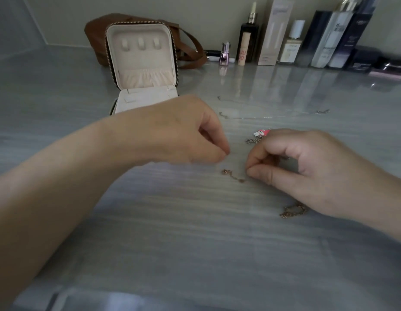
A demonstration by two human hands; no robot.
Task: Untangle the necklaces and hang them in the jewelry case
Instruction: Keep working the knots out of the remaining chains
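Grey streaked countertop (172, 232) lay under both hands. Left hand (183, 131) reached in w/ wrist bent, fingers curled down, tips pinched together; couldn't tell if it held any chain. Right hand (307, 167) sat knuckles-up, thumb & forefinger pinching the rose-gold necklace (233, 176), which trailed on the surface between the hands. Jewelry case (142, 63) stood open behind the left hand.
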